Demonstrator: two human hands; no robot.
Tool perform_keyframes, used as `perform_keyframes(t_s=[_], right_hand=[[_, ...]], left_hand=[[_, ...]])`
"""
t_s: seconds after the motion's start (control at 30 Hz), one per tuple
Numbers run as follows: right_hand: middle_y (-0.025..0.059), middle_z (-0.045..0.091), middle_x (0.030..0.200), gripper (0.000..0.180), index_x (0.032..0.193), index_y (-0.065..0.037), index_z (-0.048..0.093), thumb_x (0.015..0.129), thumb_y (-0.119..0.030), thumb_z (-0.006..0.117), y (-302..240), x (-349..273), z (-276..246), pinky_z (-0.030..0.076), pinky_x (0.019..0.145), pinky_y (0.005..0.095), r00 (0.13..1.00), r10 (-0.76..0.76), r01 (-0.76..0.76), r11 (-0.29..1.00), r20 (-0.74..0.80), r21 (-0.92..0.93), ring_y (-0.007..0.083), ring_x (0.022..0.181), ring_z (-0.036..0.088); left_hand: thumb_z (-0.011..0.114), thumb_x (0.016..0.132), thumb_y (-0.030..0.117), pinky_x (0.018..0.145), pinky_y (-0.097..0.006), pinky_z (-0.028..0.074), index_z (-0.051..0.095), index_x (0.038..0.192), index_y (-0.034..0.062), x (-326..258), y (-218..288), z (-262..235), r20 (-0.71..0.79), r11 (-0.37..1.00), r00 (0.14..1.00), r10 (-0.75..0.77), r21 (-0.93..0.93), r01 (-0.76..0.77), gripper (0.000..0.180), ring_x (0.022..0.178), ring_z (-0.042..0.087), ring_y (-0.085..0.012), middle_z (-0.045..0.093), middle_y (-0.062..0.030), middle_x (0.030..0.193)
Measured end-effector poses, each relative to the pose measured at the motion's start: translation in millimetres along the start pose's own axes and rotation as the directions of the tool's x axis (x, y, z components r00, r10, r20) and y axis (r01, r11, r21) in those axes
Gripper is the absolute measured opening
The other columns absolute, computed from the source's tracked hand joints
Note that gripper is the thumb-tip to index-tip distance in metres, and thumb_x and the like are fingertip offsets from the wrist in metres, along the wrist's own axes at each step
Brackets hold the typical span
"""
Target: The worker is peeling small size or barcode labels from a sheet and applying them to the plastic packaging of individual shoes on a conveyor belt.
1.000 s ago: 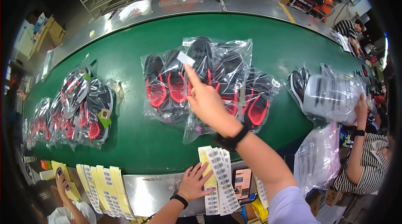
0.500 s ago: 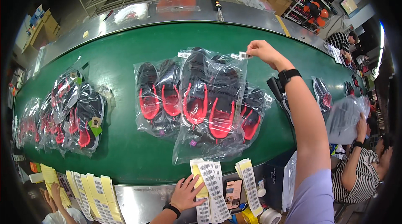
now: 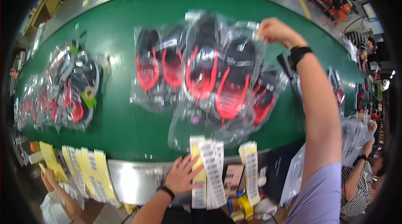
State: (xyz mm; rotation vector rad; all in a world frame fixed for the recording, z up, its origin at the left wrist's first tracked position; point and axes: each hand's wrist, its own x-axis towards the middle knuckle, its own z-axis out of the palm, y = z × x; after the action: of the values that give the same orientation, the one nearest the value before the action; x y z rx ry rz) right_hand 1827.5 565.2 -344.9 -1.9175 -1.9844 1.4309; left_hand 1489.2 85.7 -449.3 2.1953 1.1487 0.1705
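Note:
My right hand [image 3: 274,31] pinches a small white barcode label [image 3: 253,26] at the top right corner of a clear plastic bag [image 3: 180,130]. A pair of black shoes with red linings [image 3: 234,96] lies in that bag, soles down. It overlaps another bagged pair of black-and-red shoes [image 3: 147,71] on its left and a further bagged shoe [image 3: 264,106] on its right. My left hand [image 3: 182,176] rests with fingers spread on strips of barcode labels [image 3: 212,169] with white and yellow backing at the near edge. The picture is blurred by motion.
Several bagged shoes [image 3: 69,90] lie on the left of the green table [image 3: 119,136]. More label strips [image 3: 94,173], a phone [image 3: 233,178] and yellow tape [image 3: 246,207] sit along the metal edge. Co-workers' hands [image 3: 48,180] are at left; a person in stripes [image 3: 358,188] stands at right.
The view has tilted, so the table and bags sit higher in the picture. My right hand still pinches at the bag's corner; my left hand stays on the label strips.

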Motion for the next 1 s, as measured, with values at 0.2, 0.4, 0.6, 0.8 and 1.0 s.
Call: perform_keyframes(t_s=[0.2,0.4,0.6,0.8,1.0], right_hand=[[0.0168,0.063,0.119,0.057,0.133,-0.001,0.053,0.08,-0.009,0.073,-8,-59,29,0.049,0.088,0.0301,0.638,-0.461,0.263,0.883,-0.616,-0.388,0.0192,0.102,0.062],[0.0087,0.07,0.107,0.023,0.111,0.004,0.069,0.095,-0.011,0.063,-13,-221,189,0.046,0.095,0.0265,0.65,-0.338,0.469,0.883,-0.68,0.009,0.0154,0.101,0.063],[0.0109,0.069,0.086,0.011,0.092,0.003,0.066,0.082,0.008,0.066,37,-345,362,0.052,0.076,0.0305,0.875,-0.185,0.317,0.918,-0.447,0.24,0.0217,0.081,0.067],[0.0091,0.06,0.093,0.02,0.093,-0.001,0.069,0.074,0.004,0.071,50,-354,423,0.044,0.075,0.0399,0.822,-0.372,0.382,0.922,-0.431,-0.067,0.0291,0.088,0.056],[0.0072,0.059,0.098,0.026,0.097,-0.004,0.07,0.072,-0.004,0.076,49,-346,436,0.041,0.083,0.0427,0.791,-0.44,0.37,0.898,-0.425,-0.24,0.0283,0.096,0.055]], left_hand=[[0.07,0.076,0.056,0.11,-0.053,0.03,0.059,0.134,0.0182,6,-9,11,-0.122,0.999,0.992,0.043,-0.01,-0.045,0.069,0.139,0.039,-0.0358,0.042,-0.0162,0.152],[0.077,0.074,0.053,0.114,-0.058,0.024,0.057,0.138,0.0215,-9,-16,12,-0.137,0.998,0.991,0.013,-0.058,-0.021,0.074,0.142,0.035,-0.0371,0.038,-0.0175,0.154],[0.076,0.074,0.051,0.114,-0.066,0.017,0.055,0.14,0.0232,-27,1,14,-0.119,0.994,0.991,0.066,-0.083,-0.076,0.075,0.143,0.032,-0.0351,0.037,-0.0122,0.156],[0.079,0.073,0.044,0.114,-0.064,0.018,0.057,0.139,0.0209,-26,7,29,-0.095,1.0,0.995,-0.001,-0.025,-0.002,0.073,0.142,0.035,-0.0362,0.041,-0.0115,0.153],[0.078,0.074,0.043,0.115,-0.062,0.016,0.059,0.137,0.0207,-25,7,31,-0.128,1.0,0.992,-0.004,-0.006,0.003,0.07,0.141,0.036,-0.0343,0.043,-0.0083,0.153]])
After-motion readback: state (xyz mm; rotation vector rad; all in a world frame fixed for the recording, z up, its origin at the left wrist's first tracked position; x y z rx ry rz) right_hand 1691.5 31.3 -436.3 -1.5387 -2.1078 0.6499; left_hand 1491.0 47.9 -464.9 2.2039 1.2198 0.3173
